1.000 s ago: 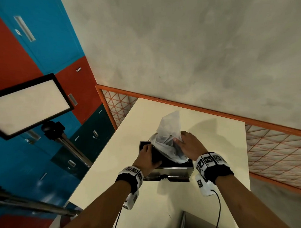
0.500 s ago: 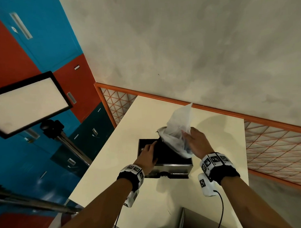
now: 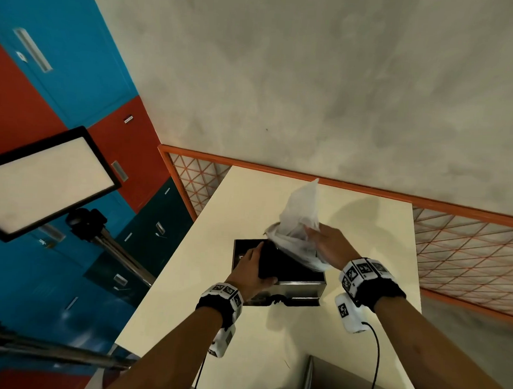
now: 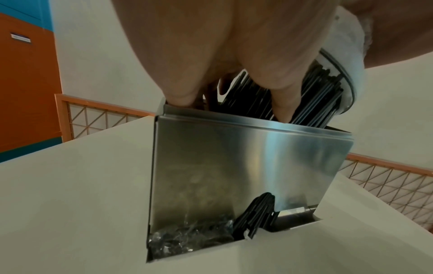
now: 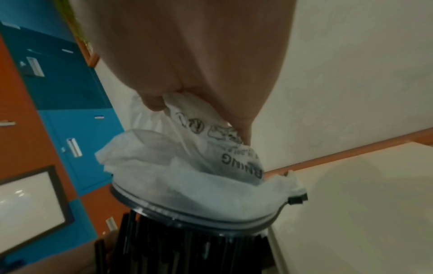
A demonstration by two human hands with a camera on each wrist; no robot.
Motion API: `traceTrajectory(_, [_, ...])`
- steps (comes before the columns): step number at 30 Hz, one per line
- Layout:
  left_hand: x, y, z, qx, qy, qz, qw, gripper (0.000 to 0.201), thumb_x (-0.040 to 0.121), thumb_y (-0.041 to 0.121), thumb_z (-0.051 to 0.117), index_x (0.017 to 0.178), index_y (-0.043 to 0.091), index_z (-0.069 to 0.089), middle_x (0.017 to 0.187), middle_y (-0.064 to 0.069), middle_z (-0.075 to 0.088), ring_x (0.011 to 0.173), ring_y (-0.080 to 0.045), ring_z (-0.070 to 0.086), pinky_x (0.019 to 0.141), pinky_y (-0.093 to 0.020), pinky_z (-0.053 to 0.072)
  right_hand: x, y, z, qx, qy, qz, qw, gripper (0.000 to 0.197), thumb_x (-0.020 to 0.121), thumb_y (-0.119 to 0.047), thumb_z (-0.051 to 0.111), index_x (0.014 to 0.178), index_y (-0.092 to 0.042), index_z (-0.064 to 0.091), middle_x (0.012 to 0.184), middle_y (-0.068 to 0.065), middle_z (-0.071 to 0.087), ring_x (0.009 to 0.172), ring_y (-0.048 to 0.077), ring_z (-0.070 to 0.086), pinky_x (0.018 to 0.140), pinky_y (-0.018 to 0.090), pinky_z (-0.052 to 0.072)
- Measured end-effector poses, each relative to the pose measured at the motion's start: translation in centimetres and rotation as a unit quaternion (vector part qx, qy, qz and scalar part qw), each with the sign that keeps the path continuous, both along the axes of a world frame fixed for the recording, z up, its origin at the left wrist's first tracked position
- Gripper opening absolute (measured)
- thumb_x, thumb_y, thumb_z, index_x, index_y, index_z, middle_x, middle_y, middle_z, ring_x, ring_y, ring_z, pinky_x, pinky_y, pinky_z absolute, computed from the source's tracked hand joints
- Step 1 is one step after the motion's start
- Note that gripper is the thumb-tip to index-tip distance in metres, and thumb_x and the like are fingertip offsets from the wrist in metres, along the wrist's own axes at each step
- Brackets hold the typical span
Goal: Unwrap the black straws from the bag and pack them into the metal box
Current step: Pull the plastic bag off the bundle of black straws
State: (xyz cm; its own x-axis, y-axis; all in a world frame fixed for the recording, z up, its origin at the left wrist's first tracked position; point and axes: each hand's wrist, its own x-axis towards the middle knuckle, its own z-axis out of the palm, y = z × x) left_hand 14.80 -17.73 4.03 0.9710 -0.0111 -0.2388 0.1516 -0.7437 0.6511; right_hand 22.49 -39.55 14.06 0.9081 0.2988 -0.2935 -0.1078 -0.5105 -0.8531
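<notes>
An open metal box (image 3: 300,287) stands on the cream table (image 3: 373,227). A bundle of black straws (image 3: 271,263) stands slanted in the box, and my left hand (image 3: 261,264) grips it at the box's mouth. My right hand (image 3: 312,234) pinches the crumpled clear plastic bag (image 3: 299,213), which is raised above the box with its mouth still around the straw tops. In the left wrist view my fingers (image 4: 283,109) press the straws (image 4: 311,96) just above the box (image 4: 246,166). In the right wrist view the printed bag (image 5: 187,166) hangs over the straws (image 5: 187,246).
More black straw ends (image 4: 255,218) show in the slot at the box's foot. A light panel (image 3: 46,181) on a stand is at the left, before blue and red lockers. An orange mesh rail (image 3: 465,251) borders the table. A grey object (image 3: 344,383) lies at the near edge.
My right hand has drawn the bag up and to the right, uncovering more of the straws. My left hand has stayed at the box, holding the bundle.
</notes>
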Motion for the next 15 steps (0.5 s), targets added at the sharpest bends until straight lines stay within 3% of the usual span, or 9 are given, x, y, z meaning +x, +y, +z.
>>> traceTrajectory(3, [0.0,0.1,-0.1,-0.008,0.002,0.009,1.000,0.107,0.082,0.042,0.078,0.161,0.019,0.009,0.160,-0.005,0.026,0.144,-0.028,0.036,0.116,-0.044,0.036,0.3,-0.7,2.0,0.024,-0.051,-0.065,0.996,0.033,0.101,-0.043,0.047,0.082,-0.020,0.061,0.066,0.005,0.062,0.052,0.021,0.054,0.043,0.018,0.040])
traceTrajectory(7, [0.1,0.3,0.0,-0.001,0.018,0.024,1.000,0.109,0.081,0.043,0.079,0.161,0.019,0.010,0.160,-0.006,0.026,0.144,-0.030,0.036,0.116,-0.045,0.036,1.6,-2.3,3.0,-0.003,-0.098,-0.087,0.991,0.042,0.100,-0.048,0.044,0.092,-0.011,0.064,0.083,0.008,0.065,0.075,0.023,0.061,0.064,0.028,0.041])
traceTrajectory(10, [0.0,0.5,0.0,-0.002,0.035,0.025,0.999,0.110,0.079,0.046,0.078,0.161,0.021,0.010,0.160,-0.007,0.027,0.144,-0.031,0.036,0.116,-0.047,0.036,2.2,-3.7,3.2,-0.026,-0.086,-0.078,0.993,0.040,0.100,-0.048,0.044,0.092,-0.014,0.064,0.092,0.010,0.065,0.079,0.023,0.059,0.065,0.029,0.038])
traceTrajectory(15, [0.0,0.5,0.2,-0.003,0.047,0.031,0.998,0.110,0.078,0.046,0.078,0.161,0.022,0.009,0.161,-0.008,0.026,0.145,-0.032,0.035,0.116,-0.049,0.036,2.9,-5.7,3.8,0.005,-0.090,-0.133,0.987,0.046,0.100,-0.049,0.045,0.108,-0.010,0.067,0.102,0.014,0.066,0.092,0.029,0.061,0.079,0.031,0.039])
